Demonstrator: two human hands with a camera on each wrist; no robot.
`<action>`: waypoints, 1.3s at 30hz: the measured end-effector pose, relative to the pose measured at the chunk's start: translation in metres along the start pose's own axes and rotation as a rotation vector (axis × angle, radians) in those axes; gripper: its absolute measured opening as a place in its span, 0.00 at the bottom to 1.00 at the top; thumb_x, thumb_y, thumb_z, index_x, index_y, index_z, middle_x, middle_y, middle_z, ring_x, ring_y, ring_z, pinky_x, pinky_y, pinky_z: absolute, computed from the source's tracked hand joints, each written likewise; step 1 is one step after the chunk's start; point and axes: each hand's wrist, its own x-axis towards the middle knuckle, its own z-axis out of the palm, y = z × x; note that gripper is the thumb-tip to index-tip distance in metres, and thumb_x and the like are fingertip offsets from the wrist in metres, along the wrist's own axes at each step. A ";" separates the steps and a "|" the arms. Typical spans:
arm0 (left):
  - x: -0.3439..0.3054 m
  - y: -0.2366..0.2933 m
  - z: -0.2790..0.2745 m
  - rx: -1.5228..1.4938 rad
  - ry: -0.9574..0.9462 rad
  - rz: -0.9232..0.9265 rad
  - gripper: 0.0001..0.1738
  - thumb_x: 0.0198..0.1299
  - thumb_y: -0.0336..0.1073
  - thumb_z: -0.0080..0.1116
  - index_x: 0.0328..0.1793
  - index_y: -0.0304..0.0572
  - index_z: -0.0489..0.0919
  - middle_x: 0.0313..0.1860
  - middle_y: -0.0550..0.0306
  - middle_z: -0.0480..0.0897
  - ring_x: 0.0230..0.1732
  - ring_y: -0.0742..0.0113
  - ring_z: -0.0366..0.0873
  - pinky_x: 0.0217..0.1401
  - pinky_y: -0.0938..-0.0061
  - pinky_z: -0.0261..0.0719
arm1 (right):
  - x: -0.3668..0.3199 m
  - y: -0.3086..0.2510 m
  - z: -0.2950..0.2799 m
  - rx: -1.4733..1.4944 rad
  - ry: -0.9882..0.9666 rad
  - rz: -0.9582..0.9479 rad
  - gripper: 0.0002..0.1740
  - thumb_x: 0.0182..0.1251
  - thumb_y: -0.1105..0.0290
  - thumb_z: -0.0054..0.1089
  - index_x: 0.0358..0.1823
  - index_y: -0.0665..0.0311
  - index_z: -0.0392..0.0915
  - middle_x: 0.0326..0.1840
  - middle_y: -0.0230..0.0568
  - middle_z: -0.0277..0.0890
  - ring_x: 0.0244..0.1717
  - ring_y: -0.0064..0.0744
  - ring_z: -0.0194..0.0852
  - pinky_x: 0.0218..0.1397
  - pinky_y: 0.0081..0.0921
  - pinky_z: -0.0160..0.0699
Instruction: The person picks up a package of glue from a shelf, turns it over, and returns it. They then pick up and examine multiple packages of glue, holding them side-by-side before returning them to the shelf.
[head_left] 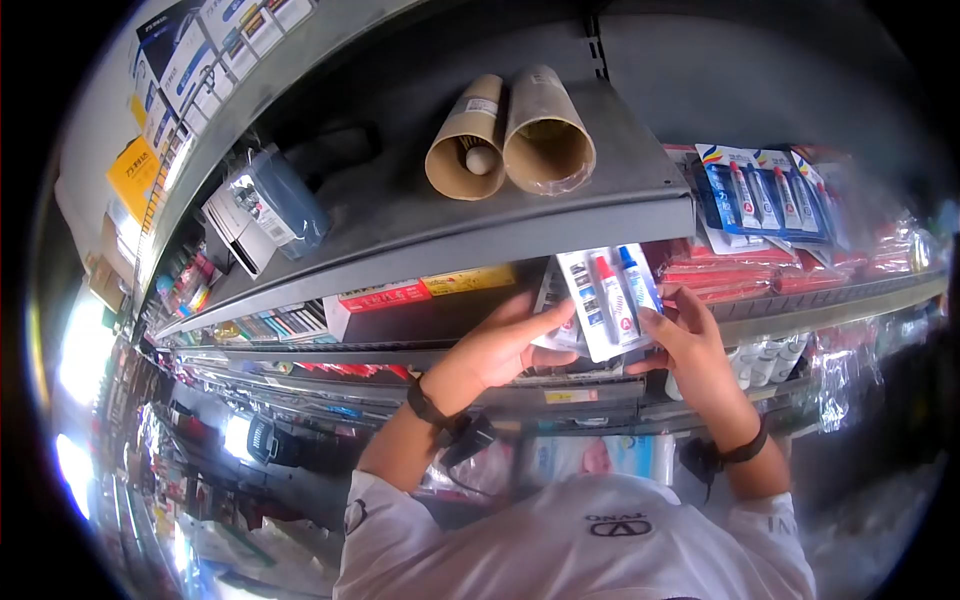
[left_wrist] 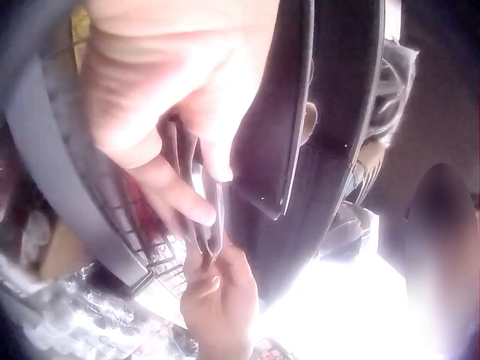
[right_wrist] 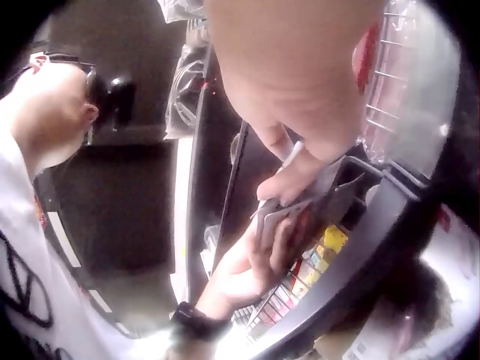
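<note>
Several carded glue packs are held upright in front of the shelf; the front glue pack [head_left: 617, 318] shows one red-capped and one blue-capped tube on a white card. My left hand [head_left: 497, 345] grips the packs at their left edge, thumb in front and fingers behind. At the right edge my right hand [head_left: 692, 345] pinches the front pack between thumb and fingers. The left wrist view shows the packs [left_wrist: 212, 210] edge-on, between the left fingers, with the right hand [left_wrist: 223, 300] beyond. In the right wrist view, the left hand [right_wrist: 251, 274] supports the stack from below.
Two cardboard tubes [head_left: 548, 120] stand on the grey upper shelf [head_left: 400, 225], one with a shuttlecock inside. Blue glue cards [head_left: 765, 200] lie over red packets [head_left: 720, 270] at the right, behind a wire rail. Red and yellow boxes [head_left: 430, 288] sit on the shelf below.
</note>
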 end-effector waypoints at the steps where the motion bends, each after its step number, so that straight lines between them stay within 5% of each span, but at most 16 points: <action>1: 0.001 0.000 0.000 0.026 0.020 0.003 0.22 0.70 0.37 0.57 0.68 0.45 0.71 0.58 0.60 0.79 0.55 0.69 0.81 0.48 0.72 0.88 | 0.000 0.000 0.001 -0.001 0.005 -0.003 0.18 0.72 0.69 0.58 0.56 0.69 0.66 0.48 0.39 0.73 0.48 0.28 0.79 0.37 0.30 0.93; 11: 0.024 0.021 -0.042 0.001 0.179 0.045 0.12 0.66 0.37 0.64 0.53 0.43 0.80 0.49 0.62 0.82 0.51 0.72 0.81 0.48 0.76 0.87 | -0.006 0.014 -0.011 0.010 0.119 -0.044 0.17 0.69 0.70 0.59 0.56 0.68 0.68 0.44 0.39 0.76 0.42 0.27 0.82 0.30 0.28 0.92; 21: 0.011 0.025 -0.038 0.046 0.153 0.027 0.17 0.67 0.36 0.62 0.60 0.43 0.76 0.52 0.62 0.81 0.53 0.70 0.80 0.50 0.74 0.87 | -0.018 0.010 -0.017 0.005 0.143 -0.010 0.17 0.71 0.70 0.59 0.55 0.68 0.65 0.48 0.39 0.73 0.46 0.27 0.79 0.38 0.30 0.93; 26: -0.018 0.020 -0.021 0.156 0.144 0.162 0.20 0.69 0.37 0.59 0.65 0.43 0.73 0.53 0.60 0.81 0.51 0.69 0.82 0.48 0.72 0.88 | -0.018 0.011 -0.011 -0.032 0.173 -0.038 0.16 0.71 0.72 0.56 0.56 0.68 0.66 0.47 0.40 0.75 0.45 0.29 0.81 0.38 0.32 0.93; 30: -0.067 -0.012 -0.027 0.180 0.240 0.203 0.30 0.66 0.32 0.61 0.73 0.44 0.63 0.53 0.58 0.79 0.52 0.68 0.81 0.41 0.70 0.91 | -0.016 0.005 0.002 -0.074 0.185 -0.061 0.19 0.68 0.75 0.52 0.59 0.69 0.65 0.48 0.43 0.77 0.46 0.33 0.83 0.39 0.33 0.93; 36: -0.133 -0.078 -0.056 -0.023 0.368 0.089 0.39 0.60 0.27 0.67 0.76 0.38 0.61 0.57 0.55 0.77 0.50 0.64 0.81 0.40 0.69 0.89 | 0.002 -0.002 0.018 -0.099 0.154 0.026 0.24 0.66 0.73 0.54 0.62 0.74 0.63 0.52 0.53 0.76 0.49 0.43 0.84 0.43 0.35 0.92; 39: -0.150 -0.086 -0.063 -0.040 0.265 0.147 0.42 0.59 0.24 0.65 0.78 0.38 0.58 0.59 0.53 0.77 0.51 0.62 0.81 0.39 0.66 0.90 | 0.023 -0.003 0.010 0.016 0.024 0.113 0.20 0.70 0.74 0.51 0.60 0.75 0.64 0.52 0.57 0.77 0.53 0.46 0.83 0.48 0.32 0.91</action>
